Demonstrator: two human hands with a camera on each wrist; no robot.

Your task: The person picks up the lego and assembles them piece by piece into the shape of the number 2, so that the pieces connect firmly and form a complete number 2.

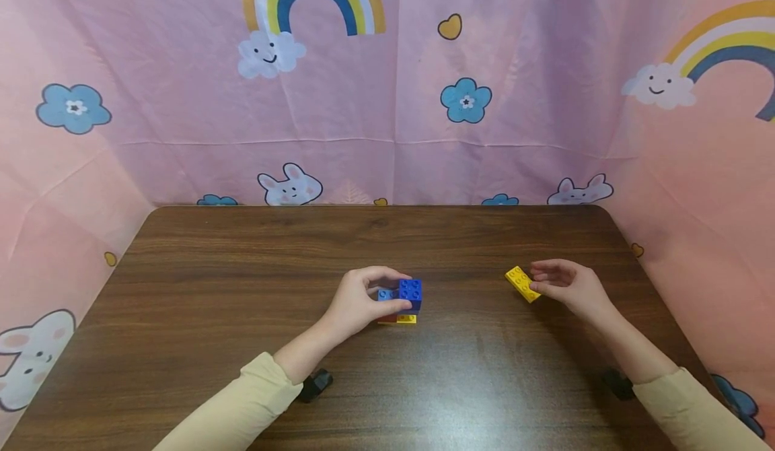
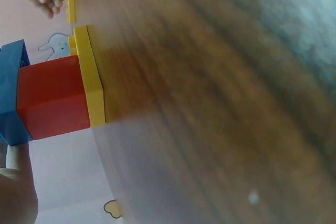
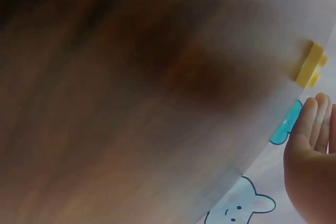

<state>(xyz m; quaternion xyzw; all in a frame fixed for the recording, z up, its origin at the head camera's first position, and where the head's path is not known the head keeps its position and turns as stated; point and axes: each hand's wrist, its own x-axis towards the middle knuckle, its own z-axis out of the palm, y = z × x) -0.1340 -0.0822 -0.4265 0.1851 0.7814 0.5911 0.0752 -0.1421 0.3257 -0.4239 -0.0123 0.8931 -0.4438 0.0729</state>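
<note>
My left hand grips a small stack of toy building bricks near the middle of the table, thumb on the near side and fingers behind. A dark blue brick tops the stack beside a lighter blue brick. Below them, the left wrist view shows a red brick on a flat yellow brick. To the right, another yellow brick lies flat with its studs up. My right hand is just beside it, fingers extended and loosely parted, with the thumb overlapping its edge in the head view.
The brown wood-grain table reaches back to a pink printed cloth hanging at the rear and sides. A black object shows under the left wrist and a similar dark object by the right wrist.
</note>
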